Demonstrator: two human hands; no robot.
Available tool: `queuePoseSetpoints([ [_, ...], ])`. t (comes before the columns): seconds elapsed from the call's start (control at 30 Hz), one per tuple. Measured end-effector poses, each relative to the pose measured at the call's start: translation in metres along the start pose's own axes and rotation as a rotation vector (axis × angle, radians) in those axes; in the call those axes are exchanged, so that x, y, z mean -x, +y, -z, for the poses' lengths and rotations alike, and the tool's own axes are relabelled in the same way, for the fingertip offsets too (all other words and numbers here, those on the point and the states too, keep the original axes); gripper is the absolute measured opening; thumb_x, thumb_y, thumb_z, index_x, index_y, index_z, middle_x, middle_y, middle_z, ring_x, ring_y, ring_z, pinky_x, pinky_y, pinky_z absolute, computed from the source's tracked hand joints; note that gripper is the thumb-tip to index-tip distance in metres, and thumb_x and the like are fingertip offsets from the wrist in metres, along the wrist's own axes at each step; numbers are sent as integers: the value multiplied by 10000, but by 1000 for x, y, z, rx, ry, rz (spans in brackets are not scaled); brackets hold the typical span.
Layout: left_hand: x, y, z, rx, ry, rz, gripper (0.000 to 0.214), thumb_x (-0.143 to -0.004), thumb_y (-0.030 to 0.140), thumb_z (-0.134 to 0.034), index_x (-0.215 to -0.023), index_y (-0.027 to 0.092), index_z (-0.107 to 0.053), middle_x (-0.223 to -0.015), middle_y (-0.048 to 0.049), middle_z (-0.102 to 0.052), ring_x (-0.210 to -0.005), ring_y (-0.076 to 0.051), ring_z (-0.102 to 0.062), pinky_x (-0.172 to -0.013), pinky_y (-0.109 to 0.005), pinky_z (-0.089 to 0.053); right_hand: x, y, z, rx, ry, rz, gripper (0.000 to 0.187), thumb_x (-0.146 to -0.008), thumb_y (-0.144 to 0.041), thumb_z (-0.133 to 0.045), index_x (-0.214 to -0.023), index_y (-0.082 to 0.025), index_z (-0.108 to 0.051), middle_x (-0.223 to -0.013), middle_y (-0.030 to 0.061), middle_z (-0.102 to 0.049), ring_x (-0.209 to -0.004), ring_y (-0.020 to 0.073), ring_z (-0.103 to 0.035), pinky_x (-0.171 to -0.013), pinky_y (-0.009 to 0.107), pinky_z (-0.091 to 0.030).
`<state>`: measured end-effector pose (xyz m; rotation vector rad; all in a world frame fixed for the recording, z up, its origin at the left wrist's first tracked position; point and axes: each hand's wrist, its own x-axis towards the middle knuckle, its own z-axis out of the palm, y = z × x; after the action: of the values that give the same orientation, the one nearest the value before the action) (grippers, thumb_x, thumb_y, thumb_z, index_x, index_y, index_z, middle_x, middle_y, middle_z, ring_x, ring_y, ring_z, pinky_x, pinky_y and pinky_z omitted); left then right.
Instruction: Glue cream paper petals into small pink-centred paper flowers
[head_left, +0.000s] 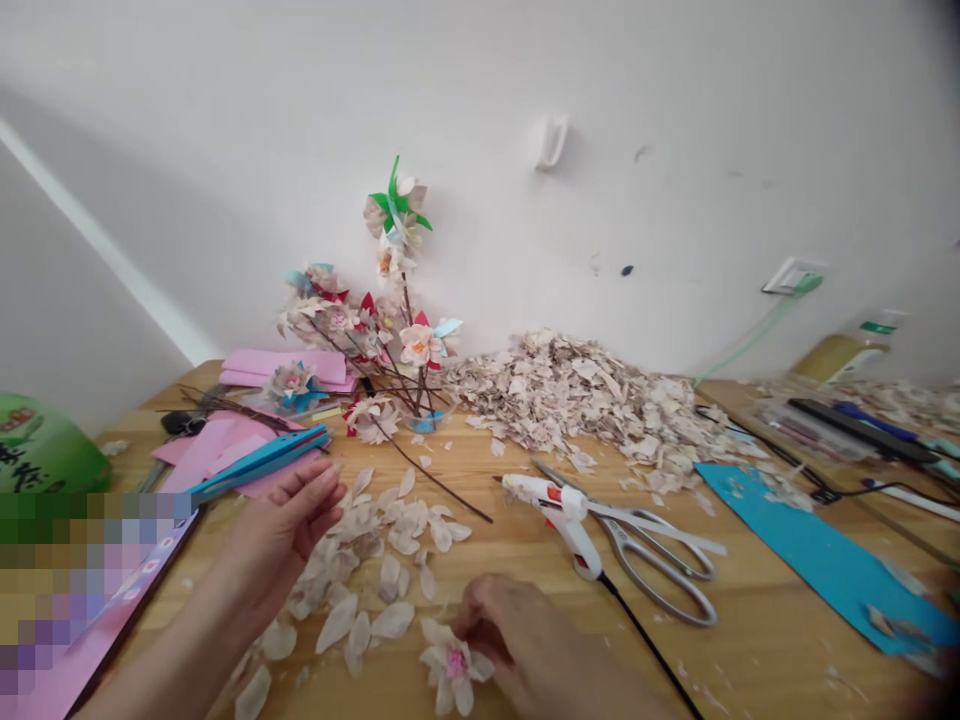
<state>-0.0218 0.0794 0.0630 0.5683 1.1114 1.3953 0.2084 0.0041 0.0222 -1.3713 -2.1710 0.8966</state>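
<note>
My left hand is raised over the left part of the table, thumb and fingers pinched together. Whatever it may hold is too small or hidden to make out. Below and beside it lie loose pale petals, scattered on the wood. Close to the front edge of the view, my right hand has its fingers curled at a white-petalled flower with a pink centre. The fingertips are partly hidden behind the flower's petals. A white glue gun rests on silver scissors, to the right of the petals.
Branches with handmade flowers stand in a clear holder by the wall. A large heap of dried petals lies behind. Blue paper is at right, pink paper at left. A green bottle stands far left; a black cord crosses the front.
</note>
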Motion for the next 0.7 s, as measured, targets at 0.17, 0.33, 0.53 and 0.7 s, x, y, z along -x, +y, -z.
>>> queuePoseSetpoints([
  [0.17, 2, 0, 6, -69, -32, -8, 230, -707, -51, -579, -601, 140, -649, -475, 35, -604, -396, -47, -573, -436, -90, -511, -3, 3, -3, 81, -38, 55, 259, -716, -30, -453, -868, -209, -563, -857, 41, -645, -785, 179, -586, -706, 256, -448],
  [0.33, 0, 5, 11, -93, 0, -18, 273, -720, -80, -537, -623, 137, -672, -545, 11, -672, -479, -64, -633, -520, -114, -548, -4, 6, -5, 93, -78, 76, 282, -734, -35, -442, -920, -211, -560, -906, 47, -643, -832, 182, -585, -744, 258, -444],
  [0.53, 1, 18, 18, -160, 65, -42, 294, -720, -85, -536, -641, 154, -688, -574, -14, -724, -538, -90, -682, -527, -90, -542, -2, 5, -4, 107, -95, 91, 325, -714, -18, -423, -943, -205, -558, -929, 54, -638, -866, 188, -580, -765, 271, -439],
  [0.7, 1, 19, 26, -217, 34, -57, 261, -704, -68, -568, -680, 161, -692, -630, -21, -743, -607, -104, -697, -587, -114, -553, 0, 3, -2, 52, -99, 83, 364, -694, -11, -416, -953, -220, -565, -928, 38, -651, -868, 184, -595, -769, 280, -446],
])
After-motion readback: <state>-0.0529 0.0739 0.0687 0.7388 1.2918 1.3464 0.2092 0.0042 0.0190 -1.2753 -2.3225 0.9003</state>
